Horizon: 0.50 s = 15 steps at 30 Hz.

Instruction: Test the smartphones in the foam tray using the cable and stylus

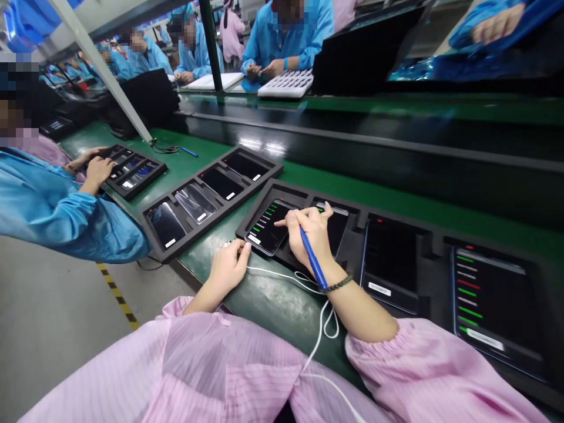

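Observation:
My right hand holds a blue pen, its end lying back toward the wrist. The fingers reach over a phone whose lit screen shows green and white lines of text. That phone lies at the left end of a dark foam tray, its lower edge tipped toward me. My left hand is closed by the tray's left corner, thumb against the phone's lower edge. From its fingers runs a white cable; the plug is hidden. A second phone is partly behind my right hand.
Farther right in the tray lie a dark phone and a phone with coloured lines. Another foam tray of phones stands to the left. Beside it a co-worker's hands touch a tray. A blue pen lies behind.

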Available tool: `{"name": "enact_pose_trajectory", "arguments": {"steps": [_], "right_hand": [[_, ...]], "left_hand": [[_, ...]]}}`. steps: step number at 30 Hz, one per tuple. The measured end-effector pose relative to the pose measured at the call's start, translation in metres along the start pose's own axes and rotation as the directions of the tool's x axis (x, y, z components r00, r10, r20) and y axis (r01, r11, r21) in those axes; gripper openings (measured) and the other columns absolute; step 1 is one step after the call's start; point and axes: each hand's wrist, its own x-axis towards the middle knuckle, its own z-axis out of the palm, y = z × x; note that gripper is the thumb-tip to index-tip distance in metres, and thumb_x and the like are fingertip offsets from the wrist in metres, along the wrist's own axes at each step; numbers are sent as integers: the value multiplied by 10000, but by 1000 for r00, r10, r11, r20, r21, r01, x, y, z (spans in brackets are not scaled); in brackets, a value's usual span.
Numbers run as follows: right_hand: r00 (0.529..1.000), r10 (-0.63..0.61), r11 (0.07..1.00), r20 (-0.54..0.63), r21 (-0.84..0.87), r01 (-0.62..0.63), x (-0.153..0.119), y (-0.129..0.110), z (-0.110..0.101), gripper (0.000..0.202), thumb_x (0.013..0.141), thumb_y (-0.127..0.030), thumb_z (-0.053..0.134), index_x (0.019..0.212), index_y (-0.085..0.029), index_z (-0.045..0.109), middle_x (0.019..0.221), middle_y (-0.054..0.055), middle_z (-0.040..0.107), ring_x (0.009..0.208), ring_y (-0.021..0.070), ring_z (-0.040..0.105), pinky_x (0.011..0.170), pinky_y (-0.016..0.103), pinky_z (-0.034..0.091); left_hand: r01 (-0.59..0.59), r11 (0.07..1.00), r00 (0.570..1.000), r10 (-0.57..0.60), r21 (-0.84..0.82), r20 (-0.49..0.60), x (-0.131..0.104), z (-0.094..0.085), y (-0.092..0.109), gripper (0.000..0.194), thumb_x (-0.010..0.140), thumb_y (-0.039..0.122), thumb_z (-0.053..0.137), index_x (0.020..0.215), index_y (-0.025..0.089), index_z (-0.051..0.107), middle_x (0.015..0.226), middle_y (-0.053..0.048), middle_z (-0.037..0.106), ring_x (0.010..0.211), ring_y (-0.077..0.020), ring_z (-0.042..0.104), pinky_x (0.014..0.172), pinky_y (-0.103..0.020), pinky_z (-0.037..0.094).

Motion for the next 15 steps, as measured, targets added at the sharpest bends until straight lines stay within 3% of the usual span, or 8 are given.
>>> {"name": "enact_pose_trajectory", "arguments": {"steps": [9, 15], "right_hand": [[995, 9, 1000, 96, -16, -8, -1, -2, -3, 552, 1056, -430, 350, 681, -225, 700, 717, 27, 480, 739, 183, 502, 1194, 735, 150], [961, -161, 981, 225, 146, 131, -7, -7, -6, 491, 1034, -398, 372, 760, -242, 749, 800, 34, 480, 821, 190, 530, 1205, 691, 203]], "left_hand": [[13, 1000, 1000, -13, 4, 26, 0, -2, 1, 275, 995, 398, 427, 893, 231, 620, 627, 20, 583, 645, -178, 593, 693, -281, 417], [16, 999, 999, -17, 28, 43, 1, -3, 3, 254, 1000, 365, 433, 894, 217, 610, 713, 7, 636, 676, -169, 602, 689, -274, 401]]}}
